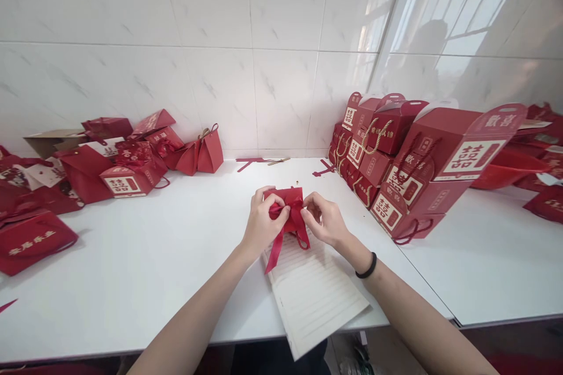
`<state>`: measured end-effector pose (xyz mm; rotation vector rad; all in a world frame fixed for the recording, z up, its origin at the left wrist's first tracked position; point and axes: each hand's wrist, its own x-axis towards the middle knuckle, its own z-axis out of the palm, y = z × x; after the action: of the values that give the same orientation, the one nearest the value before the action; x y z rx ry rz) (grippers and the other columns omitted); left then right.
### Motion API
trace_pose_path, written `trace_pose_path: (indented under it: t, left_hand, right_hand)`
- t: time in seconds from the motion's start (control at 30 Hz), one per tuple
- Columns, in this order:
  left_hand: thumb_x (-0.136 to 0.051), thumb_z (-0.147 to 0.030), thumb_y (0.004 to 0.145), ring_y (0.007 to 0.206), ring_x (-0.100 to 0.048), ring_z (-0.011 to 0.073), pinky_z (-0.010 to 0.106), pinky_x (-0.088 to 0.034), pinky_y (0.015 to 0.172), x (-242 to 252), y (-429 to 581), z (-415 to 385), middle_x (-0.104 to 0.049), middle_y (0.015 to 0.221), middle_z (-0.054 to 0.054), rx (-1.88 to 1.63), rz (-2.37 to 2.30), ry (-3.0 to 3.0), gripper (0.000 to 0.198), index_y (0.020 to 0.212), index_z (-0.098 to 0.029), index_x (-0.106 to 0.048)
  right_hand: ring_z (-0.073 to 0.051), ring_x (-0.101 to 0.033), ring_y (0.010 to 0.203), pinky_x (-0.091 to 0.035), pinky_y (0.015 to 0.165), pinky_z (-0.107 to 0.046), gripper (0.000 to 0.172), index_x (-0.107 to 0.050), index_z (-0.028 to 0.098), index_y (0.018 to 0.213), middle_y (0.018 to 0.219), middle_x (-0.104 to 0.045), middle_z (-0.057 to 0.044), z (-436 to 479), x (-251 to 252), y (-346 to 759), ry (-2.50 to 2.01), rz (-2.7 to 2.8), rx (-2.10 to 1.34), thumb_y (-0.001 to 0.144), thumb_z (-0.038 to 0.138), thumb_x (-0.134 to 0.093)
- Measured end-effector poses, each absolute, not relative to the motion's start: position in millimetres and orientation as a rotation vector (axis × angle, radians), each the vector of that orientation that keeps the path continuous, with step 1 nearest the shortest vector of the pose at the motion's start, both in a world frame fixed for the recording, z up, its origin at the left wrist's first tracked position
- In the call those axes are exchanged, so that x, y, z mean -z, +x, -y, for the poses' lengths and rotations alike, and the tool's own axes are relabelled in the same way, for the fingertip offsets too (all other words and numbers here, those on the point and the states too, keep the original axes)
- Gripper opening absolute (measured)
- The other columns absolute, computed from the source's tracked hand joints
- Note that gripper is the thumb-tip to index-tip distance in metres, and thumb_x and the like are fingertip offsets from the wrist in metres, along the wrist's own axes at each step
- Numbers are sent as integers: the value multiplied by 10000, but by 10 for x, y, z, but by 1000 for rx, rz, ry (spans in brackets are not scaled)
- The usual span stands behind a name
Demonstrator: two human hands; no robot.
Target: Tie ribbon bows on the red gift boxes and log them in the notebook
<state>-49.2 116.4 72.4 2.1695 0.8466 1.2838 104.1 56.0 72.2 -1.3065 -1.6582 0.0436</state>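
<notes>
A small red gift box (295,193) stands in front of me at the near middle of the table, with a red ribbon (298,218) tied in a bow on its front. My left hand (263,220) pinches the bow's left loop between thumb and forefinger. On the other side, my right hand (326,220) has its thumb and forefinger closed at the bow's right loop. Two ribbon tails hang down, the longer one to the left. Below the box lies a lined paper pad (319,299), which juts over the table's front edge.
Stacked red boxes (433,158) with rope handles stand at the right, beside a red basin (505,167). More red boxes (132,179) crowd the left side of the white table (167,281). Ribbon scraps (250,161) lie by the tiled wall (211,88).
</notes>
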Motion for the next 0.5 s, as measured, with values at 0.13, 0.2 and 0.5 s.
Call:
trace_pose_path:
  t: [0.13,0.2,0.5]
  left_hand:
    - [-550,-200,798,1212,-404,238,410,-423,950,-726,-496,-1151,-482,1088,67,-1272,-821,2187,76,723,-204,-539]
    - [-553,-192,792,1211,-406,237,412,-422,955,-726,-500,-1150,-480,1086,65,-1264,-805,2204,80,716,-204,-534]
    - [-568,-186,775,1217,-409,225,397,-420,968,-711,-504,-1160,-472,1118,62,-1250,-785,2193,76,706,-207,-543]
  right_hand:
    - [-105,-396,460,-326,453,-226,369,-395,207,623,516,-435,40,-597,-723,1015,-1371,1475,-199,851,495,-438]
    - [-101,-362,435,-299,422,-225,463,-353,211,578,477,-392,46,-628,-718,1008,-1374,1406,-309,847,583,-411]
    - [-103,-379,452,-290,430,-226,468,-382,201,542,485,-408,35,-597,-796,993,-1456,1350,-361,776,585,-511]
